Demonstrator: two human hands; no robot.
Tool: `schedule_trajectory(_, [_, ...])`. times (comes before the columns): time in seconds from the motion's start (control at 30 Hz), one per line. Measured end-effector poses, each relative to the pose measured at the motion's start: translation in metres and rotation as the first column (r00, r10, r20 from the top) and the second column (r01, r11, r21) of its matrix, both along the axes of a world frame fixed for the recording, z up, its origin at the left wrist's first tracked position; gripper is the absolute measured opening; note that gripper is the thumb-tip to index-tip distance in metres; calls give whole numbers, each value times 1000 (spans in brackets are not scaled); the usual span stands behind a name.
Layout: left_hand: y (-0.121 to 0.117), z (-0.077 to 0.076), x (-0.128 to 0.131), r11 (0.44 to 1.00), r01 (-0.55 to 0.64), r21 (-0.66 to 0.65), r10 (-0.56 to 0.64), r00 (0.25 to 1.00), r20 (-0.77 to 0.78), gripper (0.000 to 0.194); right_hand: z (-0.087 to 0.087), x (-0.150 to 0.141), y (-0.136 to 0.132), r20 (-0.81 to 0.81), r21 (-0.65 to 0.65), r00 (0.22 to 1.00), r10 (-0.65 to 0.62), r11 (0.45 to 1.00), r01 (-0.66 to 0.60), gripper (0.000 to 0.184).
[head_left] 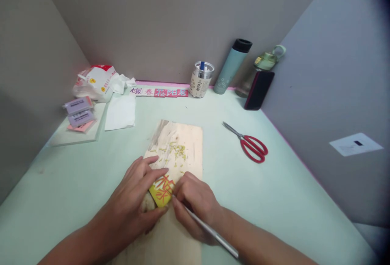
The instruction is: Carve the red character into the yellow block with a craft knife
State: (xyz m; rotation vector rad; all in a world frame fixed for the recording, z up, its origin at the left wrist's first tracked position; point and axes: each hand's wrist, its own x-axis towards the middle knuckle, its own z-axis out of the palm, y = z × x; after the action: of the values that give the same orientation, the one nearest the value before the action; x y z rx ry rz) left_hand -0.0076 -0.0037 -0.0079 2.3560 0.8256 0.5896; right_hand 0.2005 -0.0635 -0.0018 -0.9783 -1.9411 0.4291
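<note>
A yellow carving block (161, 194) with a red-orange Chinese character on its face lies on a wooden board (195, 143). My left hand (138, 194) grips the block from the left, fingers along its upper edge and thumb at its lower edge. In my right hand (196, 202) is a slim silver carving knife (213, 232), held like a pen. Its front end is close to the block's right side; the blade itself is mostly hidden by my fingers. Yellow shavings (179, 151) are scattered on the board above the block.
Red-handled scissors (254, 148) lie to the right. Along the back stand a clear jar (200, 82), a teal bottle (230, 70), a green-lidded bottle (265, 61), a phone (258, 90) and a row of character tiles (160, 92). Wrapped blocks (79, 112), tissue (120, 112) and a plastic bag (94, 84) sit left.
</note>
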Motion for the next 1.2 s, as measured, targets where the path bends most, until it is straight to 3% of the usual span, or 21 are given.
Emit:
schedule_trajectory(0.27, [0,2,1,1000,-8,-1,8,1000,-16,52,-2,-2,-4,-100,-34,984,-148,989,145,25])
schedule_trajectory(0.9, [0,0,0,1000,7,-9,-7,1000,-24,50,-2,5,3,12,18,1000,-2,1000,2,26])
schedule_trajectory(1.2, [0,0,-1,1000,6,2,-6,999,-48,52,-3,3,0,-89,-55,993,-83,995,78,25])
